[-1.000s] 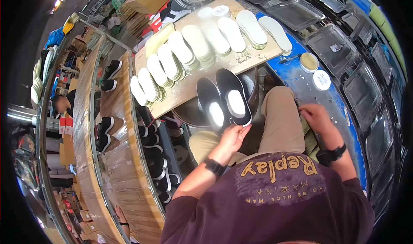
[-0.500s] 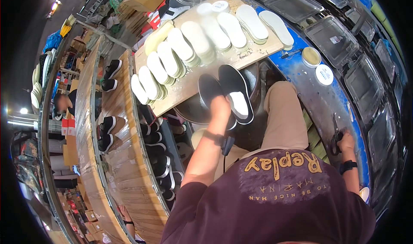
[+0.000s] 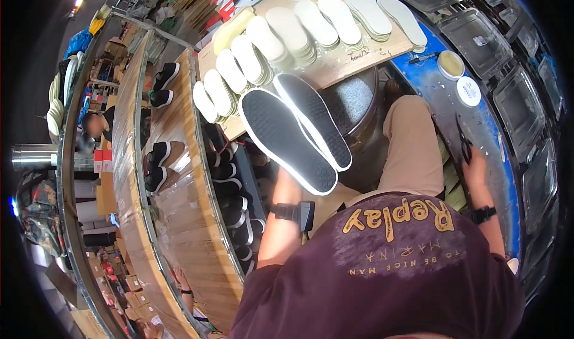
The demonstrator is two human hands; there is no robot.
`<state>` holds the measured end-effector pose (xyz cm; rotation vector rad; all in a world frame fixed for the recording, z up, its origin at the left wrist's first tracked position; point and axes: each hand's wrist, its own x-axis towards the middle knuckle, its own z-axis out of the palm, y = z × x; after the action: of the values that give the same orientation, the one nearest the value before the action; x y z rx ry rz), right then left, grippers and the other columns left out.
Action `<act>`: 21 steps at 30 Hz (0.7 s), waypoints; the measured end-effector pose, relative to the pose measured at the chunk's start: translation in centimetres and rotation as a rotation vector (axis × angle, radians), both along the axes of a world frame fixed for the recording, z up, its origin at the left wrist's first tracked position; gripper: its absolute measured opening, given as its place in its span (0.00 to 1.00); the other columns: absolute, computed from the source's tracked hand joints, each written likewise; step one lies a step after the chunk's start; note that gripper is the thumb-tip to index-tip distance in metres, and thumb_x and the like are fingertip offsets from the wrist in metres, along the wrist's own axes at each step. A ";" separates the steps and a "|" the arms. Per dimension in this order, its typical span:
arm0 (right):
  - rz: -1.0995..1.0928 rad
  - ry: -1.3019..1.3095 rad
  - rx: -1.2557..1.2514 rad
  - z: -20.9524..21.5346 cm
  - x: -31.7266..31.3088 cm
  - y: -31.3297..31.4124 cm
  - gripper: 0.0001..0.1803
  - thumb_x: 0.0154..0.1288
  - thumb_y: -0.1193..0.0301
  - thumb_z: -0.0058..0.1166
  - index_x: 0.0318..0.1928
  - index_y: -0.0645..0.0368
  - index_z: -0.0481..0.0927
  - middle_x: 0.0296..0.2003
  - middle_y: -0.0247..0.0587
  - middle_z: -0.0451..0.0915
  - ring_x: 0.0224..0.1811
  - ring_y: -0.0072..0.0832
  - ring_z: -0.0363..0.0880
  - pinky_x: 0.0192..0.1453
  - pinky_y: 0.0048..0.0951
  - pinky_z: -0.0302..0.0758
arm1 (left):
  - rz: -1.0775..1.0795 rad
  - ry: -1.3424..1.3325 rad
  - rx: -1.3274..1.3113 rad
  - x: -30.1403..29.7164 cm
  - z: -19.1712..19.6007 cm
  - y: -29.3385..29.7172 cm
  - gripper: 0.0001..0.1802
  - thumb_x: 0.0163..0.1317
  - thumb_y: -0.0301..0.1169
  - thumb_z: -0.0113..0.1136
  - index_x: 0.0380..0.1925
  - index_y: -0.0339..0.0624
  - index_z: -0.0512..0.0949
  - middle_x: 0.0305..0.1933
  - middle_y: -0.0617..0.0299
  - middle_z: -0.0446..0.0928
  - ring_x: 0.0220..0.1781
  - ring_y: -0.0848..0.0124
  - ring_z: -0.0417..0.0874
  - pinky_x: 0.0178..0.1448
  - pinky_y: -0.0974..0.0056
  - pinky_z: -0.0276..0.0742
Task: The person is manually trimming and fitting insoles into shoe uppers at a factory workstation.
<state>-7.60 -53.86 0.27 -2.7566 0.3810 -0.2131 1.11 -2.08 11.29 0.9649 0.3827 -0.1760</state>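
My left hand holds up a pair of black shoes with white sole rims. The dark patterned undersides of the near shoe and the far shoe face me. Most of the fingers on that hand are hidden behind the shoes. At the right, my right hand is closed around the handles of black scissors over the metal work surface. Beyond the shoes, stacks of white insoles stand on a tilted wooden board.
Open tins and a white lid sit on the blue-edged bench. Below the board is a round tub. More black shoes stand on plastic-covered shelving at left. A person is farther back.
My left hand has turned the shoes over and drawn them left and nearer, so their undersides now show. My right hand stays at the scissors.
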 end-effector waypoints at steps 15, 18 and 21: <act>0.842 -0.019 0.402 16.7 13.0 30.2 0.28 0.55 0.52 0.64 0.43 0.63 0.74 0.34 0.52 0.78 0.36 0.50 0.79 0.40 0.41 0.74 | -0.167 0.012 0.574 -3.3 -3.0 2.6 0.17 0.67 0.38 0.52 0.45 0.36 0.78 0.37 0.57 0.81 0.34 0.69 0.82 0.37 0.67 0.80; 0.838 -0.010 0.286 15.7 13.6 29.8 0.28 0.55 0.48 0.62 0.37 0.62 0.74 0.30 0.51 0.80 0.32 0.51 0.79 0.37 0.43 0.75 | -0.161 -0.029 0.381 -3.5 -1.0 1.9 0.22 0.69 0.42 0.48 0.45 0.32 0.77 0.35 0.50 0.82 0.31 0.61 0.85 0.35 0.64 0.83; 0.752 0.149 0.319 14.2 14.2 28.5 0.27 0.55 0.47 0.62 0.34 0.62 0.75 0.26 0.50 0.79 0.33 0.50 0.80 0.36 0.43 0.74 | -0.129 0.060 0.065 -3.5 1.6 0.8 0.19 0.70 0.37 0.46 0.45 0.30 0.76 0.32 0.48 0.80 0.28 0.58 0.83 0.35 0.64 0.82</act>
<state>6.56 -25.40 14.47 -2.4016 -0.5438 0.2258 -2.34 -1.30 12.86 1.0512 0.3828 -0.3120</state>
